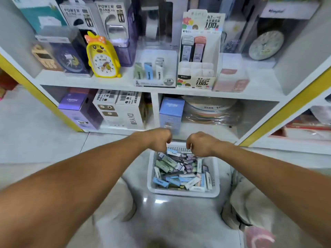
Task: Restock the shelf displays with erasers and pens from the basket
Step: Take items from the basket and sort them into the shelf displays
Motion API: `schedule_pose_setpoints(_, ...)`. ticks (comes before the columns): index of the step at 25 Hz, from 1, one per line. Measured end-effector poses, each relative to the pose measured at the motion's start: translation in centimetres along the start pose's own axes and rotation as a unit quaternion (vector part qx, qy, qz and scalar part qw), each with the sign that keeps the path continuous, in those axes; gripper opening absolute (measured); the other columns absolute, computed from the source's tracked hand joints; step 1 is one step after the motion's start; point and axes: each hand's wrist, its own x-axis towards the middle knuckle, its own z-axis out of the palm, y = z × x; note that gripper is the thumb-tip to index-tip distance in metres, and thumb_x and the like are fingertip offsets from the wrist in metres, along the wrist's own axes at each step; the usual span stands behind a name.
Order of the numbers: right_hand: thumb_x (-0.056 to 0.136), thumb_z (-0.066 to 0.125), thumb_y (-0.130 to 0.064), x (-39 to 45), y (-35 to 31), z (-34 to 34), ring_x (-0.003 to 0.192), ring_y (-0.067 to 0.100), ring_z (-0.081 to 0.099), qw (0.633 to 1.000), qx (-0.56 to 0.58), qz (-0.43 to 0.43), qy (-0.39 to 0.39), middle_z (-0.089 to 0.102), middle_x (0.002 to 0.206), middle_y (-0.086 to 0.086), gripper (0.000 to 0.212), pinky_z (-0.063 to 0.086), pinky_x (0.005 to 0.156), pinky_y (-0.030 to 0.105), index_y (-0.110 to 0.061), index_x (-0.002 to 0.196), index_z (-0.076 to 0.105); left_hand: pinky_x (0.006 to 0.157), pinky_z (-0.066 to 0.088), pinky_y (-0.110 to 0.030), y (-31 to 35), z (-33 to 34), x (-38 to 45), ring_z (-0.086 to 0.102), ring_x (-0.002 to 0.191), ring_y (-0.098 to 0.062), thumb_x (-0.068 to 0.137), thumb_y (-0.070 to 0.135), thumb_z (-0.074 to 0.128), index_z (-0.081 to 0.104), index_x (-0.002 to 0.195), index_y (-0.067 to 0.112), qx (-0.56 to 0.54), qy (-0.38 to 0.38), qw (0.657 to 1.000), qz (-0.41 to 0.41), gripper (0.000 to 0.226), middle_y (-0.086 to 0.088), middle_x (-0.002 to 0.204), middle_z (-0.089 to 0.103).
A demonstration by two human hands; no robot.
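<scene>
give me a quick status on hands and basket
Both hands, left and right, curled over the basket's far end; grip unclear. Basket full of erasers. Nothing blocking.

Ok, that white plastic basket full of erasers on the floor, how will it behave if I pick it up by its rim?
The white slotted plastic basket looks thin-walled, so it may flex a little. It is heaped with small sleeved erasers, so it is probably fairly heavy for its size. The loose pile would likely slide if it tilts; lifting level with both hands seems safest.

"POWER BANK" on two packages (93, 17), "2B" on eraser display box (155, 76), "DIYI" on white carton (131, 111).
</scene>
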Motion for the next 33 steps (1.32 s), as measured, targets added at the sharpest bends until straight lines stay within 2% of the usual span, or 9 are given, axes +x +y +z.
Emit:
schedule_pose_setpoints(4,0.088,0.061,-0.012,1.4,2.1,7.5,0.114,0.030,0.059,0.998,0.015,0.016,-0.058,0.063,0.126,0.014,0.034,0.050,0.091,0.032,-0.012,0.122,0.063,0.080,0.051,-0.030,0.6,7.2,3.2,0.061,0.102,-0.028,0.082,0.023,0.071,0.061,0.118,0.010,-0.011,-0.068,0.998,-0.004,0.040,-0.012,0.117,0.064)
schedule_pose_setpoints(7,0.089,0.060,-0.010,1.9,4.1,13.0,0.125,0.030,0.052,0.996,0.014,0.031,-0.077,0.052,0.138,0.015,0.046,0.047,0.101,0.037,-0.007,0.134,0.051,0.086,0.049,-0.032,1.3,12.3,5.2,0.057,0.111,-0.030,0.080,0.023,0.076,0.056,0.124,0.004,0.011,-0.074,0.997,0.015,0.051,-0.017,0.127,0.057)
schedule_pose_setpoints(12,0.083,0.077,-0.028,2.4,6.4,17.3,0.130,0.031,0.045,0.997,0.008,0.053,-0.057,0.040,0.144,0.012,0.073,0.045,0.106,0.043,-0.009,0.142,0.039,0.115,0.031,-0.046,0.2,15.4,7.6,0.027,0.143,-0.034,0.076,0.025,0.079,0.023,0.149,0.000,0.114,-0.063,0.991,0.023,0.095,-0.020,0.153,0.028)
schedule_pose_setpoints(15,0.083,0.076,-0.029,2.6,6.6,19.3,0.128,0.031,0.045,0.996,0.044,0.079,-0.023,0.041,0.139,0.013,0.067,0.043,0.104,0.039,-0.008,0.137,0.042,0.119,0.022,-0.048,0.0,16.6,8.8,0.017,0.146,-0.039,0.082,0.021,0.073,0.010,0.152,-0.004,0.165,-0.071,0.984,-0.002,0.098,-0.024,0.157,0.019)
schedule_pose_setpoints(18,0.083,0.074,-0.025,2.9,6.8,20.3,0.126,0.032,0.044,0.994,0.062,0.085,0.013,0.041,0.138,0.014,0.063,0.044,0.103,0.040,-0.009,0.137,0.045,0.114,0.030,-0.047,0.1,17.3,10.1,0.031,0.134,-0.037,0.081,0.020,0.072,0.023,0.148,-0.002,0.184,-0.044,0.982,-0.002,0.086,-0.021,0.144,0.034)
schedule_pose_setpoints(22,0.083,0.068,-0.015,3.2,6.8,20.5,0.122,0.031,0.042,0.991,0.082,0.098,0.029,0.042,0.135,0.014,0.058,0.044,0.100,0.038,-0.008,0.136,0.047,0.105,0.042,-0.046,0.4,18.3,11.3,0.034,0.129,-0.034,0.074,0.016,0.079,0.031,0.140,0.001,0.151,-0.040,0.988,-0.010,0.083,-0.019,0.136,0.035)
schedule_pose_setpoints(26,0.084,0.058,-0.008,3.4,6.8,20.5,0.118,0.030,0.043,0.986,0.108,0.113,0.054,0.044,0.132,0.014,0.050,0.039,0.099,0.034,-0.008,0.133,0.050,0.104,0.040,-0.046,0.0,19.1,12.3,0.035,0.126,-0.031,0.071,0.026,0.081,0.035,0.139,0.006,0.140,-0.010,0.990,0.003,0.085,-0.015,0.133,0.037)
schedule_pose_setpoints(31,0.084,0.056,-0.009,3.5,6.9,20.7,0.116,0.031,0.044,0.981,0.136,0.118,0.069,0.046,0.130,0.013,0.051,0.041,0.098,0.036,-0.010,0.134,0.051,0.103,0.037,-0.047,-1.0,18.4,13.7,0.035,0.126,-0.031,0.062,0.040,0.084,0.040,0.137,0.014,0.078,-0.073,0.994,-0.023,0.091,-0.013,0.132,0.038)
schedule_pose_setpoints(33,0.083,0.057,-0.009,3.6,7.0,20.7,0.117,0.031,0.045,0.980,0.141,0.118,0.072,0.046,0.130,0.013,0.051,0.043,0.098,0.037,-0.010,0.133,0.052,0.100,0.041,-0.047,-0.7,18.9,13.6,0.037,0.125,-0.031,0.064,0.037,0.084,0.042,0.134,0.015,0.038,-0.070,0.997,-0.011,0.085,-0.013,0.132,0.041)
